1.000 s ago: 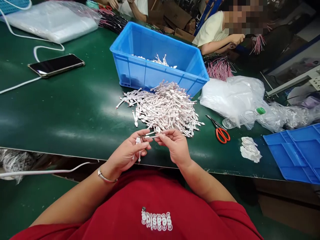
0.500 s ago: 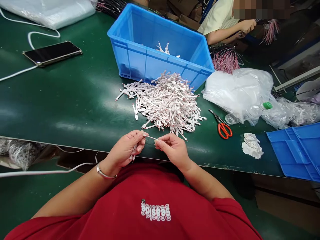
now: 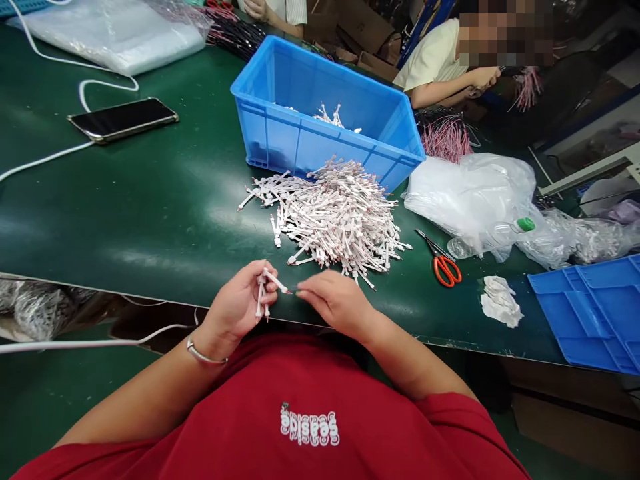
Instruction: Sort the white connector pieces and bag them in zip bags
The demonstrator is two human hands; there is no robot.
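Note:
My left hand (image 3: 241, 298) is closed around several short white connector cables (image 3: 261, 298). One of them juts out toward the right, its reddish tip pointing at my other hand. My right hand (image 3: 340, 300) is just to the right of that tip, fingers pinched together and slightly blurred. Whatever may be between those fingertips is too small to make out. Beyond both hands lies a large heap of the same white connector cables (image 3: 345, 217) on the green table (image 3: 125, 200). Behind the heap stands a blue bin (image 3: 320, 143) with some more of the white cables inside.
Orange-handled scissors (image 3: 445, 267), a crumpled white tissue (image 3: 501, 301) and a blue plastic crate (image 3: 590, 313) lie at right. Plastic bags (image 3: 465, 190) and a clear bottle (image 3: 490, 239) are behind them. A phone (image 3: 125, 120) lies at left. Co-workers (image 3: 435, 67) sit across the table.
The cable that both hands held between them now sticks out from my left hand alone, tilted down to the right. My right fingertips have drawn off it. The view has shifted slightly.

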